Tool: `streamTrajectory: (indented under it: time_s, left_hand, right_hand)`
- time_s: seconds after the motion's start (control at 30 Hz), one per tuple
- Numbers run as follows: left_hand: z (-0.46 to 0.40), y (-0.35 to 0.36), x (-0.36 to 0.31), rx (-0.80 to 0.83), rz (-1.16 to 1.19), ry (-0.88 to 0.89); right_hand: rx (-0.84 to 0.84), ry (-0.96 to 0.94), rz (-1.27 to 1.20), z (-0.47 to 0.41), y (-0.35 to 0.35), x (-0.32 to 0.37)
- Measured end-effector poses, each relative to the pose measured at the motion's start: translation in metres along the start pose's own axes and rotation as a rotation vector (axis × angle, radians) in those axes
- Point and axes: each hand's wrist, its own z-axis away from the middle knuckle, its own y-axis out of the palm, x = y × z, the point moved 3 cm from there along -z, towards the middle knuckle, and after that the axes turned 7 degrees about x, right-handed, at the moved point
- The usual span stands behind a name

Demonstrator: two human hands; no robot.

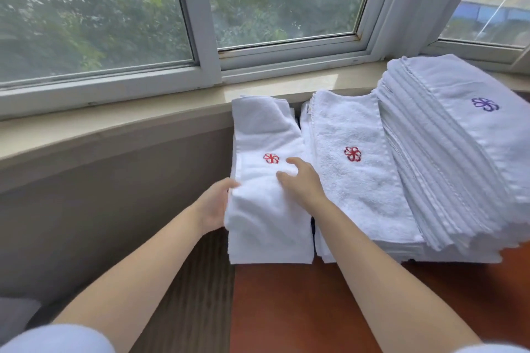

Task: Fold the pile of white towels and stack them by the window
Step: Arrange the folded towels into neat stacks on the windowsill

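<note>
Left hand (213, 205): I see it curled around the left edge of the folded towel (266, 209).
Right hand (301, 183): fingers relaxed, resting flat on that towel's top, just below its red emblem.
Surface (286, 309): red-brown, beneath my forearms.
Right of my right hand: second stack (358, 169), then a taller stack (453, 152).
Beyond: window (183, 23).

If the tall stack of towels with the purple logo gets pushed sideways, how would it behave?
The purple-logo stack already leans, its layers fanned out, so it would probably shear and slide apart rather than move as one block. It looks heavy for a one-hand push. Its soft, floppy edges would likely sag over the middle stack.
</note>
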Motion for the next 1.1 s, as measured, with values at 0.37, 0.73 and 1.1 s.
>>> streamTrajectory:
  time_s: [0.37,0.73,1.1]
  left_hand:
    - [0.012,0.036,0.024,0.097,0.257,0.096]
    - [0.03,0.019,0.087,-0.137,0.171,-0.304]
    - [0.015,-0.004,0.027,-0.396,-0.604,-0.341]
  right_hand:
    - [0.217,-0.092,-0.112,0.012,0.001,0.007]
    - [0.476,-0.04,0.23,0.019,0.02,-0.016]
    - [0.301,-0.033,0.483,-0.007,0.012,-0.018]
